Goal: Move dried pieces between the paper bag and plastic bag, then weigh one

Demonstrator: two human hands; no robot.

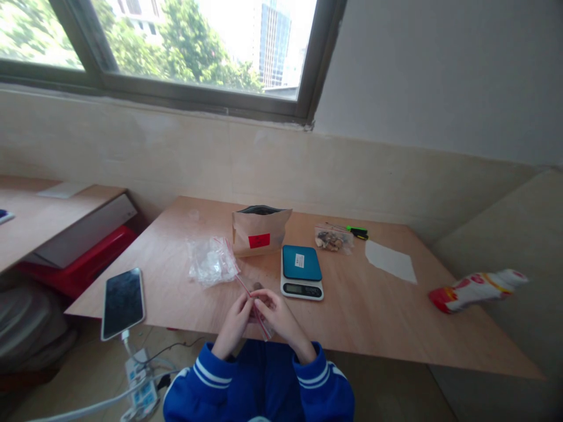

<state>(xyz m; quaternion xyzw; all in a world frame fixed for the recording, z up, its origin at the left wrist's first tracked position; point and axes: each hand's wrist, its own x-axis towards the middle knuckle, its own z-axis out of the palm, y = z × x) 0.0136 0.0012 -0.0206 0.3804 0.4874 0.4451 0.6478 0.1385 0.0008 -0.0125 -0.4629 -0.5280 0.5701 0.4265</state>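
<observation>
**Hands pinching a little zip bag at the tabletop edge**

Both hands are working the same thing at the near edge of the tabletop (360, 316). My left hand (235, 325) and right hand (279, 319) are close together, fingers curled in, and each grip is pinched shut on a small clear zip bag (259, 316) with a red seal strip running diagonally between them. The thin plastic is mostly hidden by the fingers, so I can't tell what's inside. Blue sleeves with white stripes at the cuffs.

Stuff around it:
- Digital scale (301, 271), just beyond my right hand: flat teal platform, white body, dark display strip at the front, small white sticker on top.
- Brown paper pouch (259, 232), standing upright behind the scale to its left, open at the top, red label on the front.
- Pile of crinkly clear bags (212, 260) with red zip strips, left of the pouch.
- Filled bag (333, 240) of brownish bits, farther back and right, next to a green and black pen-like thing (358, 231).
- White sheet of paper (390, 261), lying flat.
- Phone (123, 302), dark glossy screen, at the left corner, cable hanging off.

The tabletop is plain light plywood, matte.
</observation>
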